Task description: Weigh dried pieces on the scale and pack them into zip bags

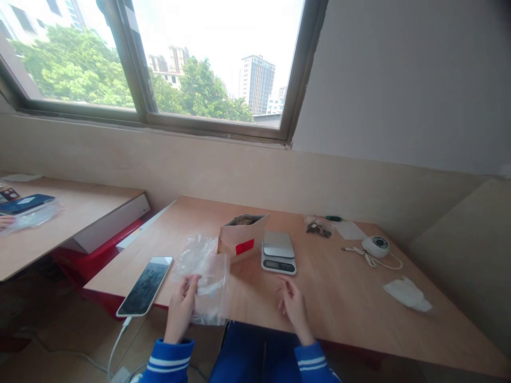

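Note:
My left hand (182, 306) pinches a clear plastic zip bag (213, 295) at its left side, over the table's front edge. More clear plastic (195, 255) lies behind it. My right hand (292, 300) is open, fingers loosely bent and apart, just in front of a small white digital scale (279, 252). The scale's metal plate bears nothing, and its display is too small to read. Left of the scale stands an open brown kraft pouch (243, 239) with a red label; something brown shows inside its mouth.
A phone (146, 287) on a white charging cable overhangs the table's front left edge. At the right are a white round device (375, 246) with a cable, a crumpled tissue (407, 293), and a bag of dark parts (318, 227). Another person's hand (6, 222) shows at the neighbouring table.

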{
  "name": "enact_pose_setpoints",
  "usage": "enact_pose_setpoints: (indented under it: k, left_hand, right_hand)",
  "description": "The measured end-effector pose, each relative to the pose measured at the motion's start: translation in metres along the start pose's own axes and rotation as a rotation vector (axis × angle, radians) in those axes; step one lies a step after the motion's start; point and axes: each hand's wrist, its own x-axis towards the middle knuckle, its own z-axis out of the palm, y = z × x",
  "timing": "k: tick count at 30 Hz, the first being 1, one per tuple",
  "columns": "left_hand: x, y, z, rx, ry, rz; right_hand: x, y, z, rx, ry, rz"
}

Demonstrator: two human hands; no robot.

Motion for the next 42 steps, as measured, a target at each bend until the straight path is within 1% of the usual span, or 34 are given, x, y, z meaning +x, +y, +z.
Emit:
enact_pose_setpoints:
  k: [1,3,5,8,9,10,11,12,13,14,15,16,17,18,20,21,24,25,27,30,31,33,34,35,36,37,38,40,42]
  left_hand:
    - [0.009,0.001,-0.008,0.032,0.044,0.022]
    - [0.033,0.004,-0.019,0.092,0.088,0.066]
    - [0.062,0.008,-0.024,0.229,0.099,0.120]
    - [0.101,0.018,-0.017,0.454,0.108,0.161]
    - [0.110,0.022,-0.012,0.547,0.094,0.140]
    - [0.115,0.025,-0.006,0.653,0.112,0.122]
    - [0.117,0.028,0.000,0.763,0.161,0.138]
    - [0.116,0.030,0.006,0.865,0.227,0.185]
    - [0.113,0.030,0.011,0.950,0.282,0.268]
    - [0.108,0.028,0.016,1.013,0.305,0.373]
    - [0.103,0.024,0.020,1.056,0.281,0.477]
    - [0.098,0.018,0.023,1.088,0.216,0.560]
    - [0.093,0.009,0.025,1.120,0.135,0.606]
    - [0.090,-0.001,0.027,1.157,0.060,0.612]
    - [0.087,-0.023,0.029,1.248,-0.068,0.558]
    - [0.087,-0.034,0.030,1.281,-0.113,0.532]
    - [0.092,-0.057,0.030,1.300,-0.167,0.501]
    - [0.094,-0.060,0.030,1.284,-0.186,0.496]
    - [0.097,-0.059,0.029,1.222,-0.220,0.479]
    - [0.095,-0.044,0.022,1.072,-0.217,0.483]
    - [0.092,-0.037,0.018,1.019,-0.189,0.505]
    - [0.084,-0.024,0.003,0.971,-0.089,0.548]
    - [0.079,-0.019,-0.006,0.944,0.039,0.576]
    - [0.075,-0.015,-0.016,0.945,0.156,0.567]
    - [0.070,-0.013,-0.026,0.979,0.257,0.506]
    - [0.066,-0.012,-0.036,1.022,0.345,0.409]
    - [0.062,-0.012,-0.046,1.060,0.396,0.304]
    - [0.058,-0.015,-0.061,1.116,0.412,0.143]
    - [0.056,-0.017,-0.074,1.161,0.377,0.057]
  right_hand:
    - [0.001,0.007,-0.010,-0.001,0.031,0.017]
    - [0.003,0.019,-0.027,0.010,0.083,0.056]
    - [0.003,0.028,-0.037,0.042,0.119,0.079]
    - [0.003,0.034,-0.042,0.085,0.127,0.083]
    - [0.003,0.034,-0.042,0.087,0.123,0.088]
    - [0.003,0.033,-0.041,0.083,0.122,0.094]
    - [0.003,0.032,-0.040,0.076,0.125,0.097]
    - [0.003,0.031,-0.039,0.071,0.126,0.098]
    - [0.003,0.030,-0.039,0.069,0.124,0.097]
    - [0.003,0.029,-0.038,0.069,0.119,0.095]
    - [0.003,0.029,-0.038,0.069,0.113,0.092]
    - [0.003,0.029,-0.039,0.067,0.110,0.091]
    - [0.003,0.030,-0.039,0.064,0.108,0.089]
    - [0.003,0.031,-0.040,0.060,0.108,0.086]
    - [0.003,0.032,-0.041,0.056,0.107,0.076]
    - [0.003,0.032,-0.041,0.058,0.107,0.070]
    - [0.001,0.029,-0.041,0.062,0.117,0.061]
    - [0.001,0.028,-0.041,0.062,0.120,0.062]
    - [-0.001,0.025,-0.040,0.063,0.119,0.065]
    - [-0.001,0.024,-0.040,0.069,0.118,0.068]
    - [-0.001,0.025,-0.041,0.072,0.117,0.066]
    - [0.000,0.027,-0.041,0.073,0.118,0.060]
    - [0.001,0.029,-0.041,0.071,0.116,0.057]
    - [0.001,0.030,-0.041,0.069,0.111,0.055]
    - [0.001,0.030,-0.042,0.065,0.106,0.054]
    - [0.001,0.030,-0.042,0.063,0.103,0.055]
    - [0.001,0.030,-0.042,0.061,0.101,0.057]
    - [0.000,0.029,-0.042,0.058,0.103,0.060]
    - [-0.001,0.027,-0.042,0.058,0.109,0.062]
